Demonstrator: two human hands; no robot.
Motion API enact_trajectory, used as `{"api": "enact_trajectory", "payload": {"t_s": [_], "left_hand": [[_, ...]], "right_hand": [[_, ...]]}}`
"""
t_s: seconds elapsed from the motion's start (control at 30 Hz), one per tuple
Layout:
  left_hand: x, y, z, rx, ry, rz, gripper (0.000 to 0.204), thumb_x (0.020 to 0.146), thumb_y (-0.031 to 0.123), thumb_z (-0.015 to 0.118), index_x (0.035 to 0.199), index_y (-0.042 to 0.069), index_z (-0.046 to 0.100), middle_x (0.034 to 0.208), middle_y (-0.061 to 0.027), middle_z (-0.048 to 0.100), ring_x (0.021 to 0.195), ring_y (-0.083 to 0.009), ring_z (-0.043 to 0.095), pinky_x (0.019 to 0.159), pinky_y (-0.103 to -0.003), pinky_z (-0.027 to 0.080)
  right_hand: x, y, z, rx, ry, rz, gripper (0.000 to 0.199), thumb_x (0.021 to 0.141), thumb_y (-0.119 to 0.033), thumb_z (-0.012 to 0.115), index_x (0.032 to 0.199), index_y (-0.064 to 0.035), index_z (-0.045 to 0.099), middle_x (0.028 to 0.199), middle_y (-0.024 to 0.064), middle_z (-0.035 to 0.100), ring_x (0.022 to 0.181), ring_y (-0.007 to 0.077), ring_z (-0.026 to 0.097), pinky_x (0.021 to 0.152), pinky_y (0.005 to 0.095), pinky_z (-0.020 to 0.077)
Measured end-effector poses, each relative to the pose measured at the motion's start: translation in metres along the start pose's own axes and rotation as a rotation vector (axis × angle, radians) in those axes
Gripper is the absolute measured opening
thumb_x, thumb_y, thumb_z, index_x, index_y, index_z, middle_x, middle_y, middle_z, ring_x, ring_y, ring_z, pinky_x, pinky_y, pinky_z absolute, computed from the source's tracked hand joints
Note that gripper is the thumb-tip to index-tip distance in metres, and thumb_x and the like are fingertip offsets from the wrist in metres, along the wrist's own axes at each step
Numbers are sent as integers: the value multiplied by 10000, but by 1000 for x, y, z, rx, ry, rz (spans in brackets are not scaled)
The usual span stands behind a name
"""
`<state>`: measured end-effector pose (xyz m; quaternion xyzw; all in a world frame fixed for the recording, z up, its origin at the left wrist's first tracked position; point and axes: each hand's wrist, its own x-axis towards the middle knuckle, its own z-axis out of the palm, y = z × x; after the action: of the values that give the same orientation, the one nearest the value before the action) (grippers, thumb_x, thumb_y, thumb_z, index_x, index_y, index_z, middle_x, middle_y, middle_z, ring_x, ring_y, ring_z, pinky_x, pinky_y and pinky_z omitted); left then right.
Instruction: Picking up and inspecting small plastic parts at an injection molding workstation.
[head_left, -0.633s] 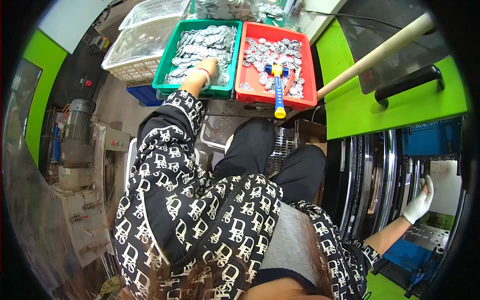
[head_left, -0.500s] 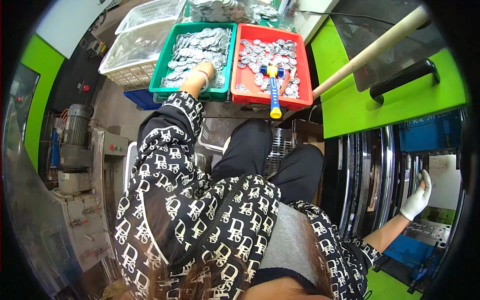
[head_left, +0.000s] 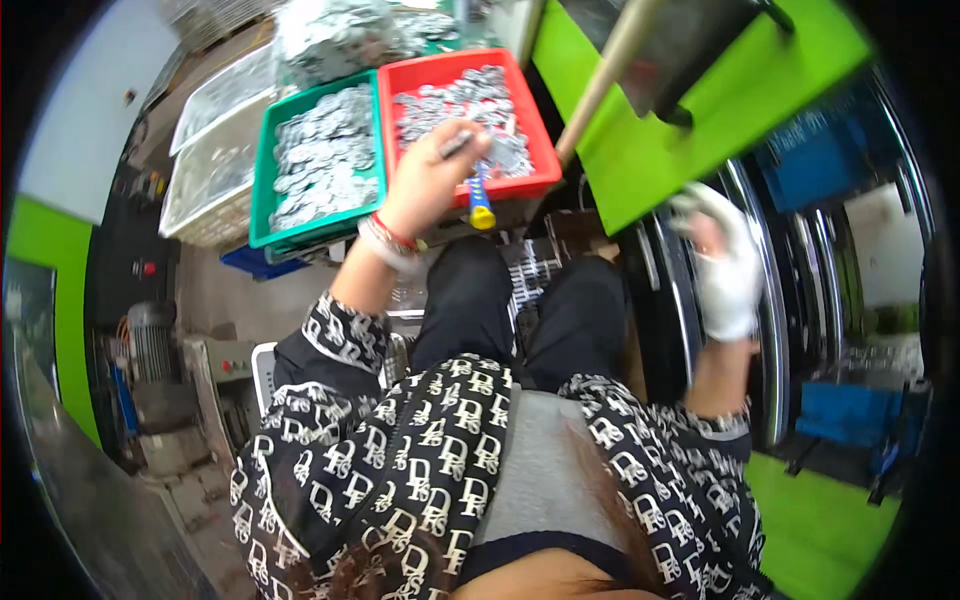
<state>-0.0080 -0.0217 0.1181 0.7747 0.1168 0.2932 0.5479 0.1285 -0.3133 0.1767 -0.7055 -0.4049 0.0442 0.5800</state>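
Note:
My bare left hand (head_left: 425, 180) is closed on a small grey metal piece (head_left: 457, 145), held above the near left part of the red tray (head_left: 546, 160). Small grey round pieces (head_left: 475, 95) are scattered inside that tray. A hammer (head_left: 481, 205) with a blue and yellow handle lies there too, its head hidden behind my hand. Left of it, a green tray (head_left: 262, 185) is heaped with flat grey discs (head_left: 325, 150). My right hand (head_left: 722, 270), in a white glove, is raised beside the machine's metal bars, its fingers bent and smeared by motion.
White plastic crates (head_left: 205, 195) lined with clear film stand at the left. A clear bag of grey parts (head_left: 335, 40) lies behind the trays. A wooden pole (head_left: 605, 80) slants beside the green machine panel (head_left: 640, 150). Shiny metal bars (head_left: 775, 330) run along the right.
My left hand has left the green tray and moved right to the red one with a grey piece. My right hand has come out of the machine, up and inward. The view has shifted.

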Motion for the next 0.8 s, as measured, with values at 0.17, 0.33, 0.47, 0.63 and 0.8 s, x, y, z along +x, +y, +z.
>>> {"api": "enact_trajectory", "payload": {"t_s": [0.17,0.33,0.47,0.63,0.8], "left_hand": [[-19,60,68,16,-63,174,152,859,155,584,915,14,580,726,-69,567,669,-132,538,634,-274,443],[-27,74,90,-395,-167,-283,230,902,209,543,1007,8,580,687,41,502,574,-19,446,522,-173,374],[-19,70,98,-577,-217,-320,212,906,238,533,917,27,559,645,37,465,532,-39,415,535,-202,418],[-12,74,111,-1026,-489,-647,248,929,287,476,764,101,475,605,57,373,505,-55,353,645,-259,474],[-12,79,137,-1090,-597,-674,265,959,277,393,775,92,440,654,39,399,513,-50,381,698,-278,495]], "right_hand": [[9,-15,58,-191,-134,68,189,844,-129,583,963,17,600,740,64,623,566,96,572,533,211,461],[-2,-15,58,197,110,244,269,858,-268,607,854,-1,577,646,21,582,515,57,520,470,178,403],[1,0,60,150,111,131,255,849,-225,621,953,-7,541,767,24,589,615,49,519,545,173,416],[5,11,37,259,6,-84,454,802,-140,666,1186,-8,464,1088,75,535,947,143,541,827,281,445],[-1,10,3,279,2,35,450,782,-123,684,1169,-8,486,1088,67,535,979,141,530,868,294,428]]}}
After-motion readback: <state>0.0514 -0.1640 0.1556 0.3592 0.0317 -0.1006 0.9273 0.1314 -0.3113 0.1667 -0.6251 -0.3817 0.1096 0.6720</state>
